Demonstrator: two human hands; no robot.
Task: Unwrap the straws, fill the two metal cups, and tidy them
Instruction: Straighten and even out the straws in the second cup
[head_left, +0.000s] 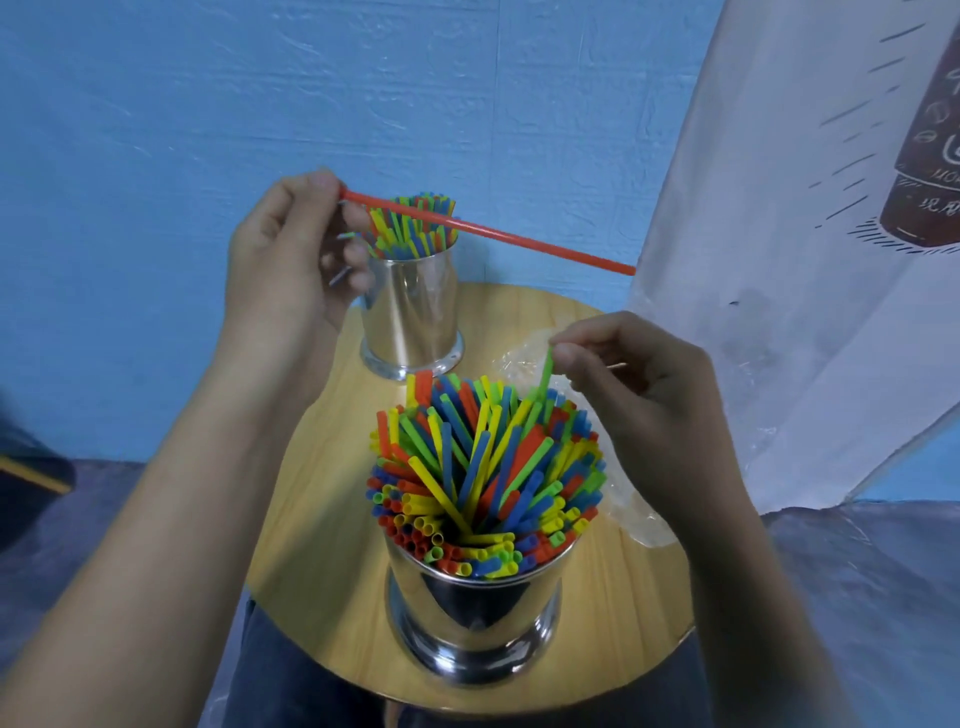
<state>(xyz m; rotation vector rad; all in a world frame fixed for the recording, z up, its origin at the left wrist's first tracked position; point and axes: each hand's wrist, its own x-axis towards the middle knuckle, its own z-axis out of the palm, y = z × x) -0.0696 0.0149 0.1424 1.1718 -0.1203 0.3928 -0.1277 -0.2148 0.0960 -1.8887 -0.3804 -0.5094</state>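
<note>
Two shiny metal cups stand on a small round wooden table (322, 452). The near cup (475, 613) is packed with colourful straws (488, 467) fanning outward. The far cup (410, 312) also holds a bunch of straws (415, 228). My left hand (291, 260) pinches the end of a long red straw (493, 236), held level above the far cup and pointing right. My right hand (634, 384) pinches the top of a green straw (545, 371) that stands in the near cup's right side.
Crumpled clear plastic wrapping (623, 493) lies on the table's right side, partly under my right hand. A white printed cloth (779, 260) hangs close on the right. A blue wall is behind. My knees in dark trousers (291, 670) sit under the table's near edge.
</note>
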